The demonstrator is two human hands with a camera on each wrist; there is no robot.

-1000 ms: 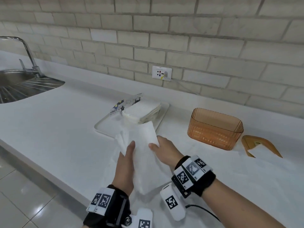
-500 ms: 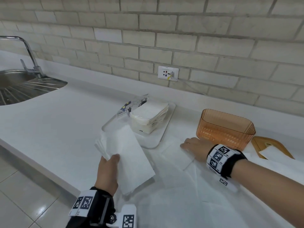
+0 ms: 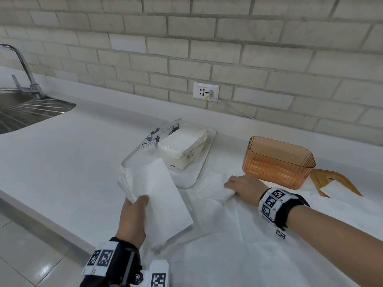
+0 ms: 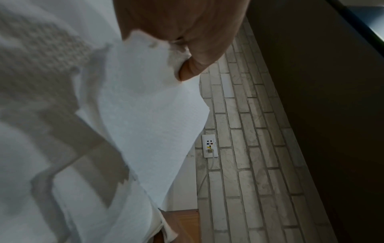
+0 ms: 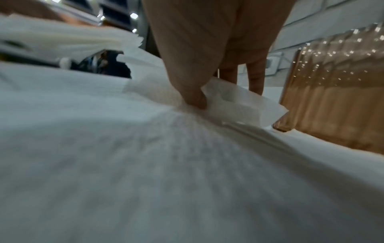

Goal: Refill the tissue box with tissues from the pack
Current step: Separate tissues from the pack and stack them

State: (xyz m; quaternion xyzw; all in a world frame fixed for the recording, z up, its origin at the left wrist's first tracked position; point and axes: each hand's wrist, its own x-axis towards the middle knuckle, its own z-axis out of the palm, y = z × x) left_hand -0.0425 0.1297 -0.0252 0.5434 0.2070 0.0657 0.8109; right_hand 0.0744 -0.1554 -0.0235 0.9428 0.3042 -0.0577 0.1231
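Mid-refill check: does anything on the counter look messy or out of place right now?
Yes. Loose tissues lie unfolded and rumpled across the counter in front of the orange tissue box, which looks empty. Its lid lies apart with one tissue on it. The right hand pinches a crumpled sheet; the left hand holds a folded stack.

- Box (image 3: 277, 160): orange, see-through, ribbed, upright and open-topped on the desk (image 3: 62, 162).
- Lid (image 3: 323, 179): orange, flat just right of the box.
- Pack (image 3: 182, 146): opened wrapper, white stack on a tray (image 3: 199, 172).
- Tissues (image 3: 163, 201): a folded bunch raised; loose sheets (image 3: 238, 255) spread flat.
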